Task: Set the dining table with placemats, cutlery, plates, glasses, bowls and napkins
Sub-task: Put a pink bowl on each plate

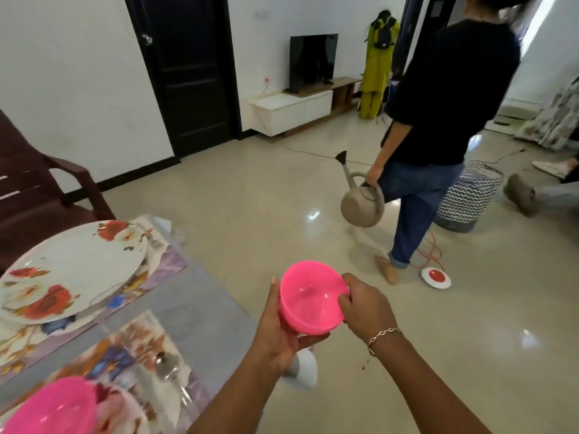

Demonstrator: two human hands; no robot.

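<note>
Pink plastic, smooth and glossy, meets the fingers (313, 339) of the left hand (282, 327), which cup the bowl (308, 297) from below with the thumb laid up its side. The right hand (366, 305) pinches the opposite rim, fingertips curled just inside. Both hands thus grip the bowl, held in the air with its mouth tipped toward the camera, beyond the edge of the surface (200, 308) and over the floor. It is round, thin-walled and probably light, so a one-handed carry would likely serve. To do the step well, bring it over the surface, level it, and set it on or beside the plate (72, 270), a broad glazed disc printed with red flowers that rests on the far placemat (166, 261). Lower it gently, since plastic may slide on glaze. The near placemat (125, 346), a glossy floral sheet, seems to carry a second bowl (50, 408) and a metal spoon (166, 364).
</note>
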